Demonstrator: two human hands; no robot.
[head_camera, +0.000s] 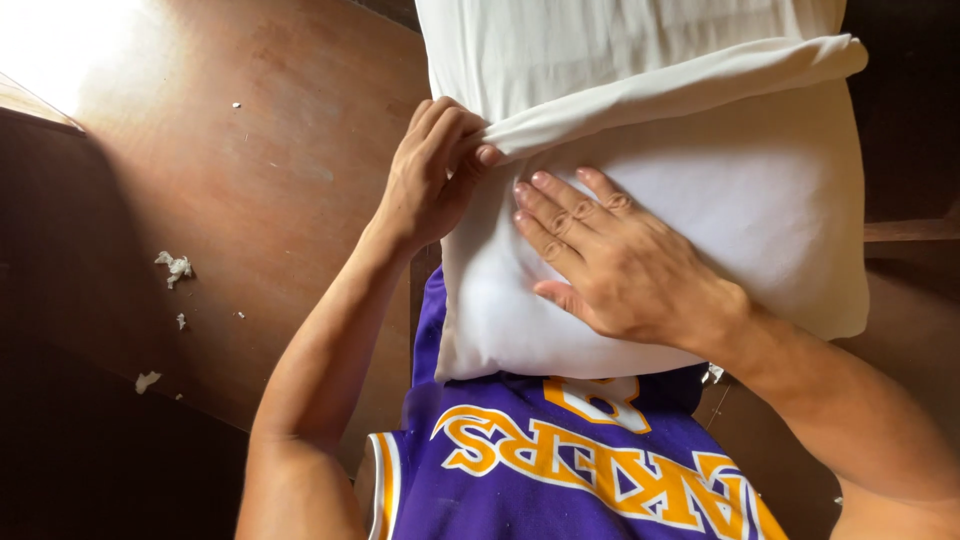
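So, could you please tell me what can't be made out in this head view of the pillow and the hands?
- Pillow: its top end is cut off by the upper frame edge.
- Pillowcase: its far end is also out of frame above.
- Left hand: the fingertips are tucked into the pillowcase hem.
- Right hand: the palm lies flat, hiding the pillow beneath.
- Floor: the top-left corner is washed out by glare, and the white scraps are too small to identify.
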